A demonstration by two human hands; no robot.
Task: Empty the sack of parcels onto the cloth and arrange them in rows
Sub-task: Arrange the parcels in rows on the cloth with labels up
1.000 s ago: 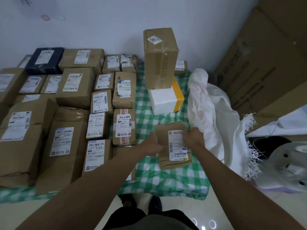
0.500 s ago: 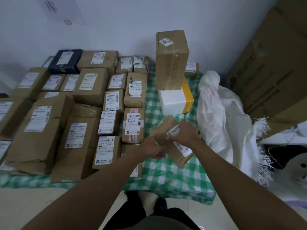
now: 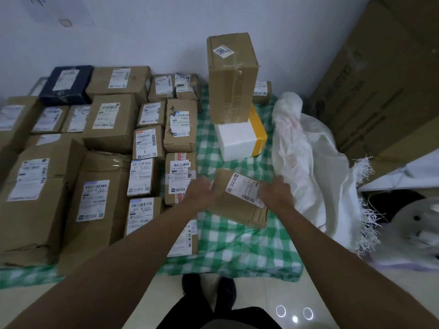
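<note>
Mid-arranging: left hand [image 3: 199, 195] and right hand [image 3: 276, 192] gripping opposite ends of a flat brown parcel [image 3: 237, 198], centre frame over the green checked cloth [image 3: 237, 243], next needing squaring beside the rows at left.

A white sticker [image 3: 222, 51] on top of the tall brown box [image 3: 231, 77] reads "1607", seen upside down — though the digits are soft and might be otherwise. The label [image 3: 145, 144] of a small parcel in the middle rows carries a large "1" under its barcode. Two labels nearer the front [image 3: 140, 175] [image 3: 140, 211] show what looks like "A210". Every other shipping label bears barcodes and print too small or blurred to read.
</note>
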